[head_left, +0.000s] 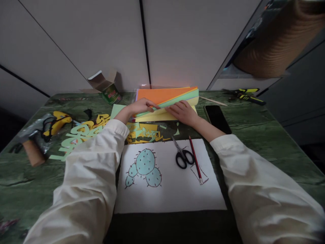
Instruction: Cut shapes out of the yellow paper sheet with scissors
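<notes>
Head — colored sheets (pixel 162 95) beyond scissors (pixel 181 151), pencil (pixel 195 161)

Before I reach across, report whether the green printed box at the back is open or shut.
Open. The green printed box has its cardboard flaps spread apart at the top, none closed over it.

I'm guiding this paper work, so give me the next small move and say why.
I'd probably have the right hand ease the green sheet apart while the left hand steadies the coloured stack: both hands are at the sheets, whose edges fan wider towards the right end, so separating one there looks easiest.
</notes>
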